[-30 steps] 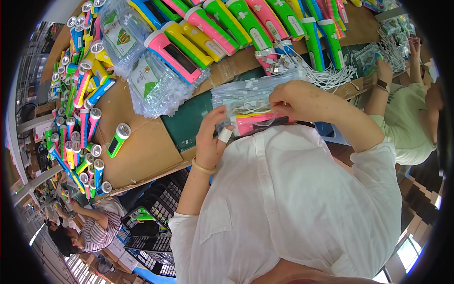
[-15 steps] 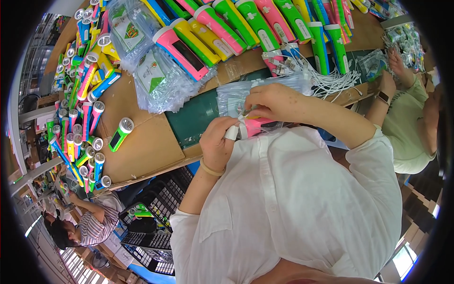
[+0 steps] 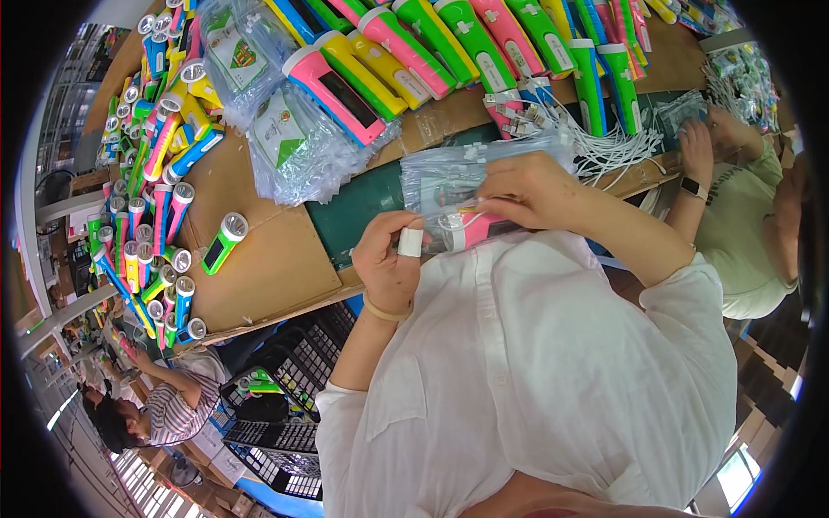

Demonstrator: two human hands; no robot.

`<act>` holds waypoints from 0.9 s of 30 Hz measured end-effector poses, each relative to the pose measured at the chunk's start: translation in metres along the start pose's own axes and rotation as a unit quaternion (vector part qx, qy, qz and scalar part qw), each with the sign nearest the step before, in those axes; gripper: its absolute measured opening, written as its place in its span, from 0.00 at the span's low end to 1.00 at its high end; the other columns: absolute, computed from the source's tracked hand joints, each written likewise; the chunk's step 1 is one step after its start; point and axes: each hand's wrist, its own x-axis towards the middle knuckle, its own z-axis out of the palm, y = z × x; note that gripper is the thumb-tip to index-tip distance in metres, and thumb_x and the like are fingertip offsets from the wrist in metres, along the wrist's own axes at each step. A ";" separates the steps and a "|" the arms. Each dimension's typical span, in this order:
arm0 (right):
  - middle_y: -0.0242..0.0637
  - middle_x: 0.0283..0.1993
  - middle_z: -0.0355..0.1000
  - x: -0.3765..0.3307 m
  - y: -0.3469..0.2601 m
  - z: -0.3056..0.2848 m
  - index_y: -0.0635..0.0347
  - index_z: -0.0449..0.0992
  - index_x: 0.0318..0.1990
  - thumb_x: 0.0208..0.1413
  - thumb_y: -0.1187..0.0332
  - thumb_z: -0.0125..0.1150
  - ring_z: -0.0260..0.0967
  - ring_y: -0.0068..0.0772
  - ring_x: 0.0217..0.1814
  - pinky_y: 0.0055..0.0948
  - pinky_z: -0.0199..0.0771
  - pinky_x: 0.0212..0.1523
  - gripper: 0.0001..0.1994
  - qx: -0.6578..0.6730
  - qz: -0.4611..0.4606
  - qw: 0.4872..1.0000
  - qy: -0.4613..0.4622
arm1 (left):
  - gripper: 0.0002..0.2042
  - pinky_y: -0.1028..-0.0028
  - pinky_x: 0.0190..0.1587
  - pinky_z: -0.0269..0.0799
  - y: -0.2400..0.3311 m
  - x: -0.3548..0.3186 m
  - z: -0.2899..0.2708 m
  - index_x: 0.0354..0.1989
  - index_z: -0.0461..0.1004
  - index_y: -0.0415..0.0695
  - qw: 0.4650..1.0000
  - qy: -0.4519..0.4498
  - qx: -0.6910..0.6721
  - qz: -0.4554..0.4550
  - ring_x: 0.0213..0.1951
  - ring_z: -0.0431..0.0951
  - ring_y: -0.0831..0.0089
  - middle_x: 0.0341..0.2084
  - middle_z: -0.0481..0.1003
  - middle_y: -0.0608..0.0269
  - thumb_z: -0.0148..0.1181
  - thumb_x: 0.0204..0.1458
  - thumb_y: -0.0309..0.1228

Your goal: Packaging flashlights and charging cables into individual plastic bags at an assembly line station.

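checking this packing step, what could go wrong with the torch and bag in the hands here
The pink torch sits only partly inside the clear bag; the thin plastic might snag or tear. The left hand, one finger taped, grips just the bag's end, so it could slip. White cables lie close to the right hand and could get dragged along.

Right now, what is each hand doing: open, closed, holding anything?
Left hand: closed, gripping the pink flashlight by its head end.
Right hand: closed on the clear plastic bag over it.
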 end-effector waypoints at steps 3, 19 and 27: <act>0.40 0.31 0.73 -0.031 0.017 -0.015 0.60 0.78 0.35 0.56 0.64 0.66 0.73 0.46 0.33 0.38 0.72 0.32 0.08 -0.042 0.030 0.998 0.022 | 0.04 0.79 0.35 0.73 -0.006 -0.004 -0.005 0.39 0.76 0.35 0.997 0.020 -0.048 -0.052 0.31 0.77 0.78 0.33 0.76 0.62 0.59 0.57 0.16; 0.27 0.31 0.73 -0.075 0.082 -0.173 0.55 0.69 0.57 0.71 0.63 0.51 0.71 0.14 0.26 0.18 0.64 0.20 0.13 0.083 0.216 0.890 0.392 | 0.13 0.62 0.50 0.73 -0.034 0.059 0.050 0.42 0.80 0.40 0.925 -0.165 0.304 0.157 0.45 0.76 0.53 0.41 0.78 0.54 0.64 0.46 0.22; 0.48 0.53 0.74 -0.144 0.241 -0.451 0.54 0.51 0.72 0.69 0.61 0.54 0.77 0.36 0.41 0.38 0.81 0.36 0.29 0.049 0.285 0.687 0.667 | 0.13 0.58 0.51 0.69 -0.029 0.059 0.052 0.42 0.78 0.42 0.918 -0.171 0.327 0.142 0.47 0.74 0.52 0.42 0.76 0.55 0.65 0.46 0.22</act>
